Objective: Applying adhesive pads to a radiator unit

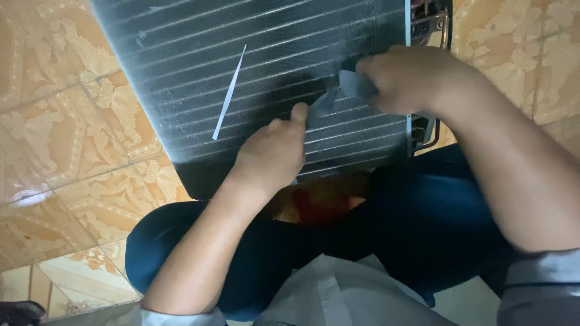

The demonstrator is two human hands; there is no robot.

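**Finned coil panel with film strip, two hands at work**

Item 1. Finned coil panel (pixel 266 66): a large dark metal panel with fine fins crossed by pale parallel tube lines. It lies tilted across the upper middle of the head view, its lower edge over the person's lap. Copper-coloured pipe bends (pixel 430 18) show at its right end.

Item 2. Grey film strip (pixel 338 93): a thin, pale grey piece of film or tape on the panel face, stretched between the two hands, slightly blurred.

Item 3. Left hand (pixel 272 151): rests on the lower part of the panel, fingers curled together, thumb tip pressing or pinching the strip's lower-left end.

Item 4. Right hand (pixel 402 78): over the panel's right side, fingers closed together around the strip's upper-right end. The exact grip is blurred.

Item 5. Loose sliver (pixel 229 93): a long, narrow, pale pointed strip lying apart on the panel face, well to the left of both hands, untouched.

Item 6. Surroundings: patterned orange-and-cream tiled floor (pixel 66 121) on both sides; dark blue trousers (pixel 423 223) below the panel; pale shirt (pixel 338 296) at the lower edge.
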